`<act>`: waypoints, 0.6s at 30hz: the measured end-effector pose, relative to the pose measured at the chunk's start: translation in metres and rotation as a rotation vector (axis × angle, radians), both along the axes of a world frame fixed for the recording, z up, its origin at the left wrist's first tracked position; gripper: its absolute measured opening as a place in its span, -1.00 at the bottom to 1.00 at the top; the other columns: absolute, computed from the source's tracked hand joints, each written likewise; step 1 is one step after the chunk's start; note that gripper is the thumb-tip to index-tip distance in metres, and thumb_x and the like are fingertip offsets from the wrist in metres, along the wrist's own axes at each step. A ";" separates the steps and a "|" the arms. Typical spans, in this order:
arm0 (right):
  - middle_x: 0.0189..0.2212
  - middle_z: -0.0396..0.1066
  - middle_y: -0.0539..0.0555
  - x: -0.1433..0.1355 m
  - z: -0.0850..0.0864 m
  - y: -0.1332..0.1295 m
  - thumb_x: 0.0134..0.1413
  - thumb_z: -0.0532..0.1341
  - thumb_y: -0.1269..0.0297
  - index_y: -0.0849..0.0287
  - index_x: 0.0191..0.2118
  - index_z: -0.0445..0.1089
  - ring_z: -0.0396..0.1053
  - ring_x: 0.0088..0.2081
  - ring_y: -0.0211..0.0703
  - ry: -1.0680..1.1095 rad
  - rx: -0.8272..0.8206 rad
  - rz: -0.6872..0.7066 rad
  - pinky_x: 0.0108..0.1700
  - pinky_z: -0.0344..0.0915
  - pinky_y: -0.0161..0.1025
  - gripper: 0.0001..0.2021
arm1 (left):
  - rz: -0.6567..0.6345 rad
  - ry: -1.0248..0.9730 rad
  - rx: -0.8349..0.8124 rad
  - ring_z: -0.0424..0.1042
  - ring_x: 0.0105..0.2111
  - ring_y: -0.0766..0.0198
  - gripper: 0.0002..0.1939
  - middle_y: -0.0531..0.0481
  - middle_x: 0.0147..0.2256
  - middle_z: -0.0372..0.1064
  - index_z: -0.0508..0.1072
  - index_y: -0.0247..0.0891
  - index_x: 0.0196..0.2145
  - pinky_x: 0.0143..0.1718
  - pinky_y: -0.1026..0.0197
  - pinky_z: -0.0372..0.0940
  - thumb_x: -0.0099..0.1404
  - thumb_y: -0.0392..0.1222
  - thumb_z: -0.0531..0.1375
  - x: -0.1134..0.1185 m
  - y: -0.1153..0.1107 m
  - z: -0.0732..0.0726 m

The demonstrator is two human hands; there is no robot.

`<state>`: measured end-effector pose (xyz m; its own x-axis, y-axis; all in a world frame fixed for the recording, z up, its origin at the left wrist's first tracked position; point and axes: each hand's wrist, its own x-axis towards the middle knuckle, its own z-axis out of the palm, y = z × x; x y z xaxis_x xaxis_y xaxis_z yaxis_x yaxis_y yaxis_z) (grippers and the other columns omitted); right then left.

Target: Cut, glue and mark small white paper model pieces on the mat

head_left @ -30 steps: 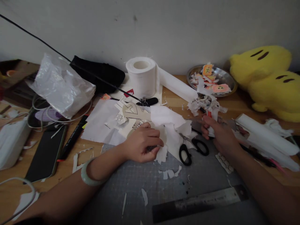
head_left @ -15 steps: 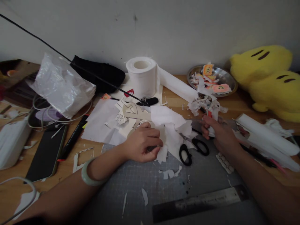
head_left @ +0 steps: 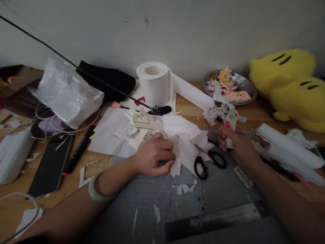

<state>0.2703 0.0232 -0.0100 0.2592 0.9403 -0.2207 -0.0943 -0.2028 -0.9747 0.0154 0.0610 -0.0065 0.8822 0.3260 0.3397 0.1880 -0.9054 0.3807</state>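
- The mat spreads between the two forearms, with paper scraps and a ruler lying on it; its near edge is lost in shadow
- Scissors lie between the hands, handles toward the person, blades partly covered by paper
- The left hand rests over the paper sheets, fingers curled narrow; the palm is hidden, so I cannot tell whether they hold anything
- The right hand has its fingers closed round a red-and-white thing, just beside crumpled paper at the mat's far right; only part shows, and its kind is hard to make out
- Beyond, the metal bowl and the paper roll stand near the wall, on the far side of the bench
- The left edge of the view cuts off a box; the right edge crops a yellow plush toy
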 end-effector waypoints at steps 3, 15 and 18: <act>-0.73 0.10 -0.13 -0.001 0.000 0.000 -0.11 0.22 0.18 0.14 -0.56 0.18 0.04 -0.71 -0.40 0.001 0.007 -0.005 -0.75 0.00 -0.42 -0.78 | -0.001 0.011 0.009 0.21 -0.56 0.33 -0.72 0.02 -0.56 0.26 0.43 -0.25 -0.50 -0.37 0.12 0.05 0.15 -0.20 -0.04 0.000 0.000 0.000; -0.72 0.08 -0.14 -0.001 0.000 0.000 -0.12 0.23 0.18 0.14 -0.56 0.17 0.03 -0.71 -0.41 0.021 0.001 -0.017 -0.75 -0.01 -0.43 -0.77 | -0.015 -0.008 0.018 0.22 -0.56 0.35 -0.73 0.04 -0.58 0.25 0.40 -0.26 -0.54 -0.37 0.13 0.04 0.15 -0.20 -0.05 0.001 0.001 0.002; -0.73 0.08 -0.14 -0.001 0.000 0.000 -0.11 0.22 0.18 0.14 -0.57 0.17 0.03 -0.72 -0.40 0.012 -0.008 -0.013 -0.75 -0.01 -0.42 -0.76 | -0.020 0.003 0.032 0.22 -0.56 0.35 -0.73 0.03 -0.58 0.26 0.41 -0.26 -0.54 -0.37 0.12 0.04 0.15 -0.21 -0.05 0.001 0.001 0.002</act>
